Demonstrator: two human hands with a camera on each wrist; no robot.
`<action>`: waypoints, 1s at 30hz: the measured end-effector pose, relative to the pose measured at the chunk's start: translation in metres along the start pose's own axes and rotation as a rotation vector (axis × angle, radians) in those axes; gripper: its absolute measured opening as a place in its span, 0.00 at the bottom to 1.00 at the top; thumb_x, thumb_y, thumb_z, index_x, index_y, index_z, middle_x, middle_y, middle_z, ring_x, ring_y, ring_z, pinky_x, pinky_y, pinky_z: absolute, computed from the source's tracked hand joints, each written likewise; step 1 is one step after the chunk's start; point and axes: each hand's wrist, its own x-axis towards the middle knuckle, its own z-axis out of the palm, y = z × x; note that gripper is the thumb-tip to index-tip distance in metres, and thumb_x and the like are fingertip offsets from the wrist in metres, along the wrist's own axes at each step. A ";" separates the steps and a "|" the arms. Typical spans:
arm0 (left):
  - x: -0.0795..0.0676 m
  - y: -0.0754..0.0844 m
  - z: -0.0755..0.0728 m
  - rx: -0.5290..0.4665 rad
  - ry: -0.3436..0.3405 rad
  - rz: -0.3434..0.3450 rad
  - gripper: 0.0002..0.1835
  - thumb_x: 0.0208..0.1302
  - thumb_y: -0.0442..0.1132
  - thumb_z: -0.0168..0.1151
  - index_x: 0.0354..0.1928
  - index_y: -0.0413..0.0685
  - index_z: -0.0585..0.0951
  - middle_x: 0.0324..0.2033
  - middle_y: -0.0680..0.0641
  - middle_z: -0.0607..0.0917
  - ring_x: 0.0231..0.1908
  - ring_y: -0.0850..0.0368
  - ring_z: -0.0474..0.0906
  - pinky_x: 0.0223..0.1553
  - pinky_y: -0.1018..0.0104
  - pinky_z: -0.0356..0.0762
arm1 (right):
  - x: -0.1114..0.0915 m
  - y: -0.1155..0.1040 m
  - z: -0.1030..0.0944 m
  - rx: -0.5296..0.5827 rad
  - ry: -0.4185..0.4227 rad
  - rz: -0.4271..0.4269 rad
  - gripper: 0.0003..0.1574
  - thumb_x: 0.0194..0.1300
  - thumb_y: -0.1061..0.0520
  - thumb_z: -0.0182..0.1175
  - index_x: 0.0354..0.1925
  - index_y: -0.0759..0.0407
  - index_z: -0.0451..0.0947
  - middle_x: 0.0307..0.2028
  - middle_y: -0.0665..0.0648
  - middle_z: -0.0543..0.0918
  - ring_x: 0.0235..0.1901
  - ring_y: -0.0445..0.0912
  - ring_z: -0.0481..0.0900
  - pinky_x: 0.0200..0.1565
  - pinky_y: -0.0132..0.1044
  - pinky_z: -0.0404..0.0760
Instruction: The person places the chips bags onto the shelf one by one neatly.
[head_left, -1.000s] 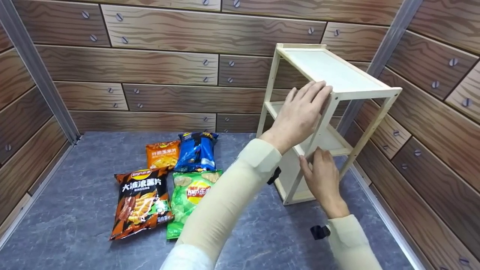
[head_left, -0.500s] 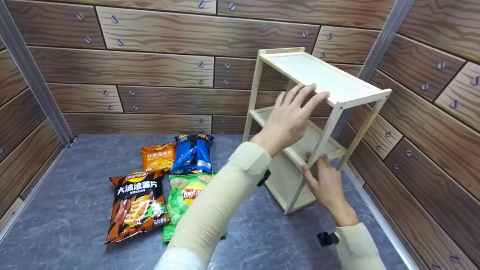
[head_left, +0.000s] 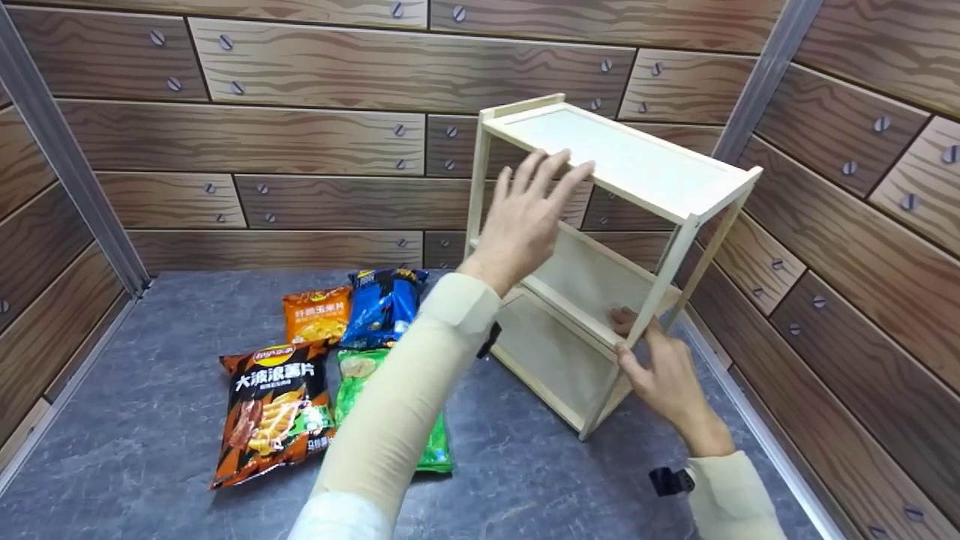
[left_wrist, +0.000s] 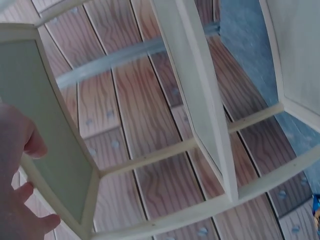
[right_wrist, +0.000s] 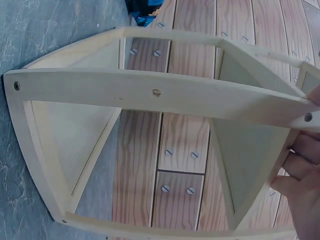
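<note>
A small wooden shelf rack (head_left: 634,161) with pale panels stands upright at the right, its long side angled towards me. My left hand (head_left: 521,221) is at the left long edge of its top panel, fingers spread and nearly straight. In the left wrist view, the thumb of that hand (left_wrist: 17,195) lies over the panel's underside. Lower down, my right hand (head_left: 667,371) grips the near corner post at the middle shelf, thumb in front and fingers reaching inside. The right wrist view shows fingers (right_wrist: 305,165) curled behind the post, partly hidden.
Left of the rack lie several snack bags: black-and-orange chips (head_left: 274,412), green chips (head_left: 435,446) partly under my left forearm, a blue bag (head_left: 379,307) and a small orange bag (head_left: 315,315). Wood-patterned walls (head_left: 337,135) enclose the grey tabletop (head_left: 135,420).
The rack has turned, its far left end swinging left and its long side coming round towards me. My left hand has moved left along the top edge; the right hand keeps its grip.
</note>
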 end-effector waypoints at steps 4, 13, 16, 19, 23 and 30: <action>-0.002 -0.017 -0.002 0.032 0.027 -0.041 0.42 0.65 0.29 0.50 0.77 0.68 0.52 0.77 0.53 0.54 0.76 0.51 0.49 0.75 0.41 0.50 | 0.001 0.002 0.000 0.028 0.007 -0.020 0.15 0.57 0.66 0.62 0.44 0.68 0.79 0.53 0.63 0.85 0.50 0.59 0.85 0.54 0.20 0.76; -0.004 -0.028 0.001 0.039 0.116 -0.052 0.34 0.72 0.33 0.48 0.75 0.67 0.56 0.75 0.52 0.58 0.72 0.49 0.55 0.72 0.41 0.58 | 0.000 0.004 -0.004 0.109 -0.004 -0.029 0.13 0.55 0.69 0.62 0.42 0.69 0.80 0.53 0.64 0.85 0.53 0.61 0.83 0.57 0.15 0.70; -0.004 -0.029 0.004 0.020 0.114 -0.055 0.37 0.68 0.32 0.49 0.76 0.67 0.55 0.75 0.50 0.57 0.72 0.48 0.55 0.73 0.44 0.57 | -0.001 0.005 -0.005 0.126 0.003 -0.036 0.13 0.55 0.70 0.62 0.42 0.68 0.80 0.53 0.64 0.85 0.52 0.62 0.83 0.58 0.17 0.71; -0.006 -0.033 0.007 -0.011 0.118 -0.079 0.42 0.64 0.30 0.52 0.76 0.67 0.53 0.76 0.47 0.53 0.73 0.46 0.52 0.73 0.49 0.58 | -0.003 0.005 -0.007 0.140 0.007 -0.034 0.14 0.54 0.71 0.62 0.42 0.67 0.81 0.53 0.63 0.85 0.53 0.62 0.83 0.66 0.23 0.68; -0.013 -0.046 0.014 -0.095 0.138 -0.177 0.49 0.59 0.28 0.56 0.78 0.65 0.47 0.76 0.43 0.47 0.74 0.46 0.49 0.66 0.56 0.69 | -0.006 0.007 -0.009 0.170 0.001 -0.021 0.16 0.53 0.73 0.63 0.42 0.64 0.82 0.53 0.62 0.85 0.56 0.62 0.81 0.74 0.32 0.58; -0.027 -0.070 0.028 -0.374 0.148 -0.434 0.48 0.63 0.27 0.54 0.79 0.46 0.41 0.76 0.38 0.49 0.74 0.44 0.54 0.58 0.61 0.79 | -0.012 0.010 -0.014 0.220 -0.017 0.002 0.16 0.52 0.75 0.62 0.41 0.64 0.81 0.53 0.63 0.85 0.63 0.47 0.77 0.75 0.36 0.59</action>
